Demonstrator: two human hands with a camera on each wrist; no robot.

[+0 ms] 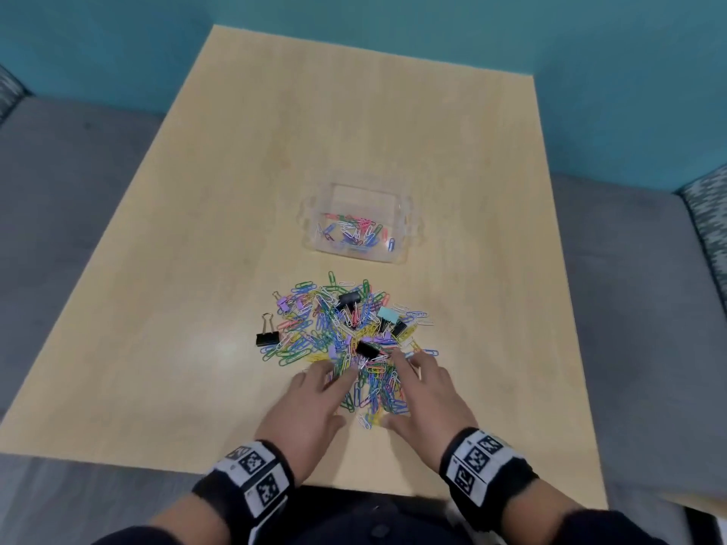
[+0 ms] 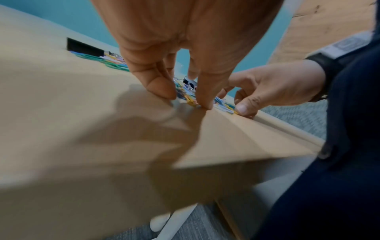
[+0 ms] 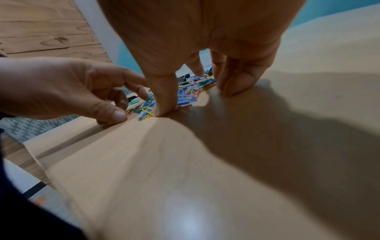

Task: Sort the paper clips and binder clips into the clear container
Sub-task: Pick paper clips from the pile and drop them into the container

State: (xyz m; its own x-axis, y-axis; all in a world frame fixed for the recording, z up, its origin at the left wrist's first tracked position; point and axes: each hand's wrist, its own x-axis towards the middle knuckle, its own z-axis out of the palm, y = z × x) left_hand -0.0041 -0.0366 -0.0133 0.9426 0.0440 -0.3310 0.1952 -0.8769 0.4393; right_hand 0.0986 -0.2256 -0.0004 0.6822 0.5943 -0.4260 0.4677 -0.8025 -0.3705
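1. the left hand has its fingers bent downward, tips on the desk at the near left edge of the clip pile; whether they pinch a clip cannot be told.
2. the right hand lies at the near right edge, its fingers spread apart, the tips pressing on clips and desk, curled round nothing.
3. the pile is a loose heap of paper clips in blue, green, yellow, pink, purple and white, lying at every angle with no shared long axis.
4. mixed in are binder clips: a black one at the pile's 9 o'clock edge, its wire handles pointing to 12 o'clock; another black one near 12 o'clock; a pale teal one toward 2 o'clock; a black one just beyond the fingertips.
5. the clear container stands at 12 o'clock from the pile, apart from it, its long axis running 9 to 3, with a few coloured paper clips in its near half.
6. black wristbands with square printed markers wrap both wrists.
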